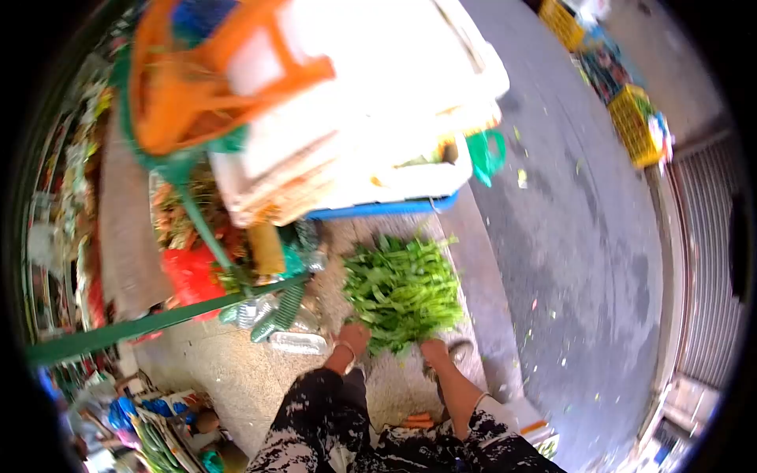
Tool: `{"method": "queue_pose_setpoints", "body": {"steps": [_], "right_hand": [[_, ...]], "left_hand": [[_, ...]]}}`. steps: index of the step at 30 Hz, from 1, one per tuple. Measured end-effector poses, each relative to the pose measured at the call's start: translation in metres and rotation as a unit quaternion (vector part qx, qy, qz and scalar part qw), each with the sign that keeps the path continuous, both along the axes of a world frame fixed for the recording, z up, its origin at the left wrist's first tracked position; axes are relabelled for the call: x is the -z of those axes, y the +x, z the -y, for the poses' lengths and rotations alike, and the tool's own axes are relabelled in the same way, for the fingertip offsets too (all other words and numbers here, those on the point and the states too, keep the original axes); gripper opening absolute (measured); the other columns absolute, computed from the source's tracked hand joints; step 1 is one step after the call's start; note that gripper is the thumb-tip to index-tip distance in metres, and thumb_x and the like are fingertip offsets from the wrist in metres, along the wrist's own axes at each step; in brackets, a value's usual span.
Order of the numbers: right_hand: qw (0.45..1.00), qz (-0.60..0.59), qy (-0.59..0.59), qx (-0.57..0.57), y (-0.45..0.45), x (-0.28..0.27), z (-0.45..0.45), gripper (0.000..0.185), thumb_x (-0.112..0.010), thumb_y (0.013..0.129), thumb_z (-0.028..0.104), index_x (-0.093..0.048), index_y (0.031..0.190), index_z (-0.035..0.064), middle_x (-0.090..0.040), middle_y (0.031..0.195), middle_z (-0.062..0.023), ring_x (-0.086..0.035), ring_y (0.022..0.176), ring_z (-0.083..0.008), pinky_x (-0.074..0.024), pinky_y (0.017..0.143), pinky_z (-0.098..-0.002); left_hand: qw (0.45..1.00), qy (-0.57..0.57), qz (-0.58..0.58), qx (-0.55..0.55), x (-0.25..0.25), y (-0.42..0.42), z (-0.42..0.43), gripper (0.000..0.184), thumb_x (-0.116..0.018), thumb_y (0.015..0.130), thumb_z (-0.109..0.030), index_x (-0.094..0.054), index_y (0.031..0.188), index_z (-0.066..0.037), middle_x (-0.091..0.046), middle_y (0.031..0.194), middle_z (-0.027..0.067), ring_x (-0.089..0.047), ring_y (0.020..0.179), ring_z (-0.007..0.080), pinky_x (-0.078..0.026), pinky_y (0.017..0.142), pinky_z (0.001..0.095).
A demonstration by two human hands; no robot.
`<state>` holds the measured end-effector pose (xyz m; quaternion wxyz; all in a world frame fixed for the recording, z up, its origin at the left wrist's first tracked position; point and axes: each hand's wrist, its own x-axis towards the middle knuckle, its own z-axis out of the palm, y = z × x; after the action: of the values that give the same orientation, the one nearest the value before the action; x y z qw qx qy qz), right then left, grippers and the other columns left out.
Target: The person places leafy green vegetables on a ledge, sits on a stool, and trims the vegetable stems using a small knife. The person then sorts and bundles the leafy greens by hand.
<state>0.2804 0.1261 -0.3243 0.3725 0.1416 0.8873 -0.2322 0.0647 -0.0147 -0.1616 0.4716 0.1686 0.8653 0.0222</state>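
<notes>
A broad heap of leafy green vegetables [404, 288] with pale green stems lies on the speckled ground in the middle of the head view. My left hand [354, 337] touches its lower left edge, with a bracelet at the wrist. At the lower right edge of the greens is my right hand [434, 351], also against the stems. The leaves and blur hide the fingers of both hands, so their grip does not show. Just left of my left hand lies a clear plastic bottle [298, 343].
White foam boxes [355, 142] are stacked ahead, with an orange plastic stool [229, 87] at their left. A green bar [158, 323] crosses the left side. Along the right runs a grey road [568, 260]; a yellow crate [633, 126] stands on its far side. Carrots [418, 421] lie near my feet.
</notes>
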Motion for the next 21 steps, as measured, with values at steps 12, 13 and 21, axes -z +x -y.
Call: {"method": "queue_pose_setpoints", "body": {"steps": [12,13,21], "right_hand": [[0.531,-0.617,-0.319,0.484,-0.421,-0.517,-0.030,0.042,-0.058,0.080,0.026,-0.044,0.110,-0.0008,-0.052,0.085,-0.0059,-0.049,0.079,-0.0142,-0.0401,0.072,-0.0254],[0.489,-0.566,-0.353,0.561,-0.436,-0.536,-0.018,0.050,-0.060,0.078,0.026,-0.038,0.115,0.0006,-0.049,0.097,-0.0090,-0.046,0.092,-0.0172,-0.0375,0.081,-0.0278],[0.416,-0.170,-0.659,0.603,-0.521,-0.540,0.041,0.067,-0.067,0.068,0.044,-0.035,0.124,0.0219,-0.030,0.131,-0.0050,-0.027,0.120,-0.0250,-0.0288,0.093,-0.0476]], "left_hand": [[0.945,0.187,-0.061,-0.262,-0.157,0.021,0.169,0.040,-0.058,0.075,-0.039,-0.059,0.100,-0.008,-0.060,0.097,0.0145,-0.056,0.093,0.0288,-0.044,0.080,0.0340],[0.944,0.185,-0.058,-0.266,-0.162,0.020,0.185,0.040,-0.058,0.075,-0.039,-0.059,0.100,-0.008,-0.060,0.097,0.0145,-0.056,0.093,0.0288,-0.044,0.080,0.0340],[0.910,0.201,-0.066,-0.356,-0.180,-0.001,0.255,0.040,-0.057,0.075,-0.035,-0.058,0.099,-0.003,-0.061,0.094,0.0134,-0.058,0.089,0.0248,-0.046,0.077,0.0336]]}}
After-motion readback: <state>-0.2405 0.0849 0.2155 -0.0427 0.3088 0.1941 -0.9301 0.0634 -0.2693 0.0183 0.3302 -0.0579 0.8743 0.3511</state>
